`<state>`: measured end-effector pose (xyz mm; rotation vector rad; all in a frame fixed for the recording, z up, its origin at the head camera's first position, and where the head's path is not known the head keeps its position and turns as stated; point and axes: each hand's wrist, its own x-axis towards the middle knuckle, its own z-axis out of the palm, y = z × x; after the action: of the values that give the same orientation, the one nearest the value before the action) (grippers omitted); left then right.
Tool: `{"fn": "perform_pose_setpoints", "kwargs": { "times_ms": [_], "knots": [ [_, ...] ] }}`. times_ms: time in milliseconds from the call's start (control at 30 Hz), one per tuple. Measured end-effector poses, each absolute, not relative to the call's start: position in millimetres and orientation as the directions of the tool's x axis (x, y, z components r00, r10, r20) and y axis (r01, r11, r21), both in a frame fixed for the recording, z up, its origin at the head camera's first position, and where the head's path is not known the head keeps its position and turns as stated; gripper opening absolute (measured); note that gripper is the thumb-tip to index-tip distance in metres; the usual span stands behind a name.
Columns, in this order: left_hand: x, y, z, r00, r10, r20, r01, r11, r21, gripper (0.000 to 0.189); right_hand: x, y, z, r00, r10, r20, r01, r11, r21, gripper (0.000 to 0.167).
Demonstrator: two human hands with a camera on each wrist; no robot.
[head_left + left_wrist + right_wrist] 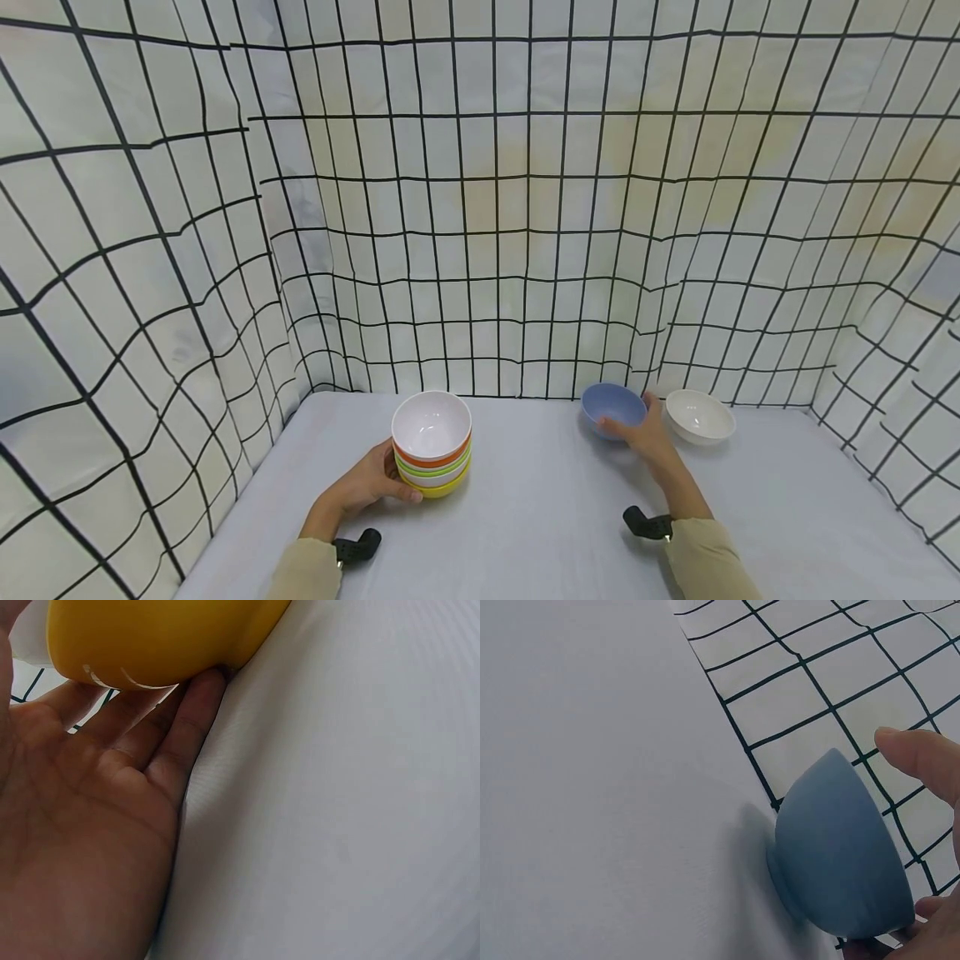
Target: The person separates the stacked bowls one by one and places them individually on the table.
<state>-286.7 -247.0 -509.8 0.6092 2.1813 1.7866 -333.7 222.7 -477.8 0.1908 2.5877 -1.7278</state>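
A stack of several bowls (432,427) stands left of the table's middle, a white one on top and a yellow bowl (157,637) at the bottom. My left hand (377,477) holds the stack low on its left side, thumb across the front and fingers against the yellow bowl. Farther right, a blue bowl (611,406) sits upright on the table. My right hand (647,431) is at its right side, fingers by the bowl's wall. In the right wrist view the thumb (919,756) is spread apart from the blue bowl.
A white bowl (700,416) stands just right of my right hand. White cloth covers the table (517,517). White walls with a black grid (510,250) rise behind it and on both sides. A black strap device is on each wrist.
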Motion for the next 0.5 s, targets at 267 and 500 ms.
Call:
{"fn": "perform_pose_setpoints", "kwargs": {
  "times_ms": [267,500],
  "knots": [
    [-288,-247,-511,-0.879,0.472,0.066,0.155,0.153,0.976,0.098,-327,218,-457,-0.996,0.086,0.022,0.014,0.396,-0.918,0.117],
    [-287,-247,-510,-0.878,0.474,0.067,0.154,0.148,0.977,0.098,-318,202,-436,-0.994,0.016,0.106,-0.09,0.407,-0.909,0.109]
  ]
}}
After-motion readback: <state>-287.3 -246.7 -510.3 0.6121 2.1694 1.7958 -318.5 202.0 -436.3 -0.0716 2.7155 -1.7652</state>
